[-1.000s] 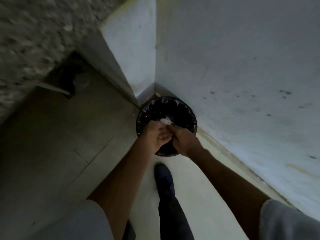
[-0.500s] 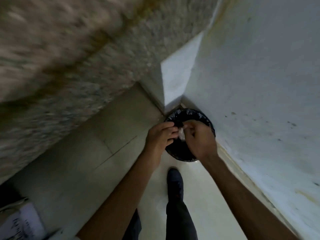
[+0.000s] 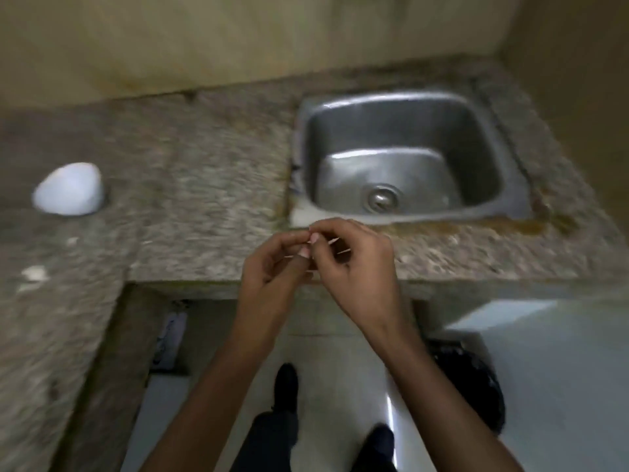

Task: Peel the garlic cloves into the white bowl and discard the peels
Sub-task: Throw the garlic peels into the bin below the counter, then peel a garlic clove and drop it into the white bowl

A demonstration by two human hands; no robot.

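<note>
Both hands back at the counter, fingertips rubbing together

Left hand [image 3: 272, 264] and right hand [image 3: 354, 264] have left the black bin [image 3: 473, 386]; whether they pinch any scrap, I cannot tell. White bowl [image 3: 69, 194] sits far left: peels likely discarded

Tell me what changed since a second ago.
The view swung from the black bin up to the counter and sink. Both hands, left and right, came away from above the bin to the counter edge. The white scrap seen between them is no longer clear. Fingertips stay together; the bin stays on the floor.
</note>
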